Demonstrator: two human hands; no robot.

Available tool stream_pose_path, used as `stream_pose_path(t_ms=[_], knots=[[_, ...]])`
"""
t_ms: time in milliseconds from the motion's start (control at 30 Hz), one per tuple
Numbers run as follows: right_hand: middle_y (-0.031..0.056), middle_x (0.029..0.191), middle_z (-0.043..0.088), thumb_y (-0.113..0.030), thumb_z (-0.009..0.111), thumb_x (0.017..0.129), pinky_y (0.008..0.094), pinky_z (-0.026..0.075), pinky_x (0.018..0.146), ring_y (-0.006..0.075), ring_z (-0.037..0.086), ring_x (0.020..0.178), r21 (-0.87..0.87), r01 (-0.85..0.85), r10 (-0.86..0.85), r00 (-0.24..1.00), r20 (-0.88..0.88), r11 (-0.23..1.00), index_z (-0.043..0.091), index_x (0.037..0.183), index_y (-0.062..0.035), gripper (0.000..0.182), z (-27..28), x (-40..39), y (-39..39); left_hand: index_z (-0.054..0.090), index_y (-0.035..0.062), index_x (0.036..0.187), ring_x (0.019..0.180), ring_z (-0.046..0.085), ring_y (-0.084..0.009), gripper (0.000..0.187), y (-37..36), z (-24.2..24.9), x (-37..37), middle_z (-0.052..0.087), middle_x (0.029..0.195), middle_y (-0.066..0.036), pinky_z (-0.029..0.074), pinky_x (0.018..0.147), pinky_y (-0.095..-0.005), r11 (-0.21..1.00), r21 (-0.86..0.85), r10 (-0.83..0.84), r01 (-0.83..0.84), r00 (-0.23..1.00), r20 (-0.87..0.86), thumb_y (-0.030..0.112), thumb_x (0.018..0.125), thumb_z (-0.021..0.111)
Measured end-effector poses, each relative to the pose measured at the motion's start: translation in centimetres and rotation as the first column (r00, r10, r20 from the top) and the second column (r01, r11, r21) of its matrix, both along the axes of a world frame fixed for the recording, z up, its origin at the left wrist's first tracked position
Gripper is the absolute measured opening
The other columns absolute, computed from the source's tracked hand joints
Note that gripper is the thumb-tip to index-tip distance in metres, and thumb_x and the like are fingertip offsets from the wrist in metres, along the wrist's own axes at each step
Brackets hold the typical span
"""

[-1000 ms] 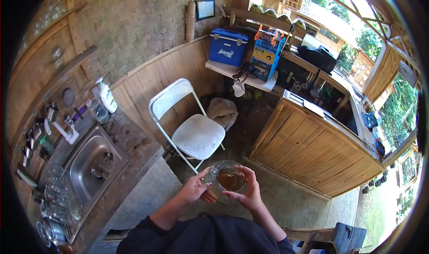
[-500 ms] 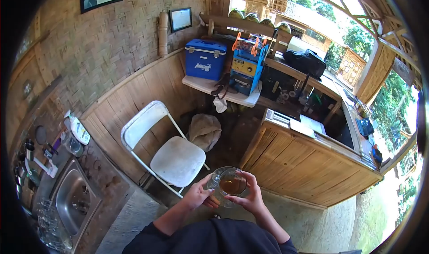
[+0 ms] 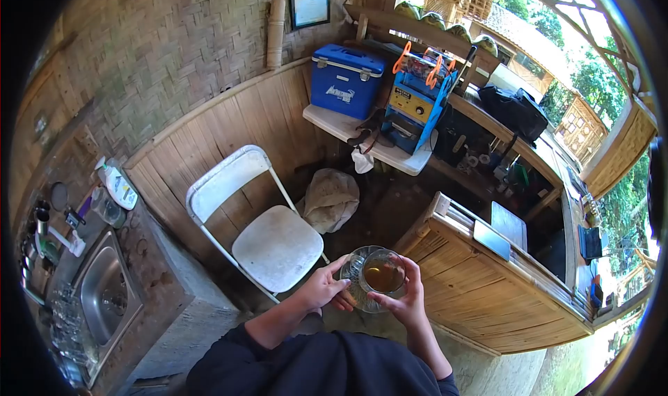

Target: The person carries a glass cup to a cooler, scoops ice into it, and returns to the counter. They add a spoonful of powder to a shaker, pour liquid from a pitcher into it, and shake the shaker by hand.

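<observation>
A clear glass cup point(image 3: 384, 273) with brown liquid in it is in front of my body. My right hand point(image 3: 408, 297) is closed round its right side, thumb at the near rim. Under and to the left of the cup shows a clear patterned glass saucer point(image 3: 353, 269). My left hand point(image 3: 322, 287) grips the saucer's left edge, with the thumb on top and fingers beneath. Cup and saucer overlap from above; whether they touch is hidden.
A white folding chair point(image 3: 278, 248) stands ahead-left, beside a sack point(image 3: 331, 201). At the left is a metal sink point(image 3: 104, 291) with glassware by it. A wooden counter point(image 3: 494, 278) is on the right. A blue cooler point(image 3: 345, 83) and a blue machine point(image 3: 410, 111) sit on a shelf.
My view has turned left and moved, so the surroundings shift in the picture. Both hands keep their hold, and the cup with its saucer sits slightly farther right in view.
</observation>
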State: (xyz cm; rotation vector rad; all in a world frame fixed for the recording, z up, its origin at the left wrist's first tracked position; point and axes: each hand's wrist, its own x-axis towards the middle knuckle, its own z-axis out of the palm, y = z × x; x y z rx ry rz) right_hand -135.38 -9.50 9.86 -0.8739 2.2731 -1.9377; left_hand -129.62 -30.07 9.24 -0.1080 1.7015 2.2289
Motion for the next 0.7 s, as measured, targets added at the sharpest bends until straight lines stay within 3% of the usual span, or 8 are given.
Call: stream_pose_path(t_ms=[333, 700], knots=[[0.0117, 0.126, 0.045, -0.016, 0.086, 0.057, 0.0354, 0.039, 0.097, 0.0208, 0.046, 0.116, -0.005, 0.018, -0.018, 1.0, 0.015, 1.0, 0.035, 0.126, -0.0048, 0.087, 0.4, -11.5, -5.1, 0.005, 0.0124, 0.144, 0.067, 0.067, -0.0268, 0.06, -5.2, 0.2, -12.3, 0.066, 0.079, -0.02, 0.055, 0.055, -0.0295, 0.999, 0.013, -0.05, 0.05, 0.999, -0.01, 0.011, 0.095, 0.041], [0.0139, 0.127, 0.044, -0.012, 0.085, 0.059, 0.0369, 0.04, 0.097, 0.0233, 0.046, 0.117, -0.077, -0.062, 0.06, 0.998, -0.035, 0.995, 0.03, 0.13, -0.0045, 0.089, 0.3, -24.5, -14.9, 0.012, 0.0157, 0.144, 0.064, 0.067, -0.027, 0.06, -14.2, 0.3, -23.5, 0.065, 0.08, -0.019, 0.056, 0.053, -0.0318, 0.994, -0.047, 0.098, -0.101, 0.994, -0.048, 0.008, 0.092, 0.043]])
